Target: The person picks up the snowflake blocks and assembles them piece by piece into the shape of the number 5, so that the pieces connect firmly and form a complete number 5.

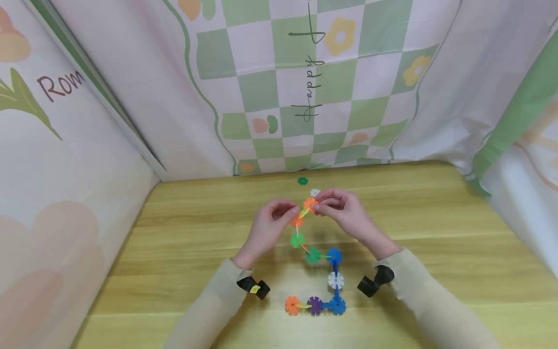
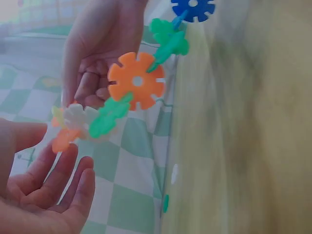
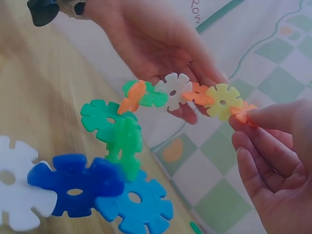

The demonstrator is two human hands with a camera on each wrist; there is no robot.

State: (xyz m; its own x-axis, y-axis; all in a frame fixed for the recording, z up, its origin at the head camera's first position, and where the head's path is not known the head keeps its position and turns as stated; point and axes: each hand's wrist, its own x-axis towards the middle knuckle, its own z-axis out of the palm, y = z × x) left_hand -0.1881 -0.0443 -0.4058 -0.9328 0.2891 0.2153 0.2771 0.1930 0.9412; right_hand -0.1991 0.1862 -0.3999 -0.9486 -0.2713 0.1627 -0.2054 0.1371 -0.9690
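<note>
Both hands are at the far end of a chain of slotted plastic snowflake discs, lifted at that end. My right hand (image 1: 348, 213) pinches the end orange disc (image 1: 310, 204) between thumb and fingers. A yellow disc (image 3: 223, 101) joins it to a second orange disc (image 3: 196, 92), which my left hand (image 1: 268, 228) holds at the fingertips. From there the chain runs through a white disc (image 3: 173, 91), green discs (image 1: 297, 240) and a blue disc (image 1: 334, 256). It turns down past a white disc (image 1: 335, 280) to another blue (image 1: 337, 305), then left through purple (image 1: 315, 305) to orange (image 1: 292, 305).
A loose green disc (image 1: 302, 181) and a loose white disc (image 1: 315, 192) lie on the wooden table (image 1: 183, 252) beyond the hands. A checked curtain (image 1: 296, 87) hangs along the table's back edge, with printed cloth at both sides. Each wrist wears a black camera.
</note>
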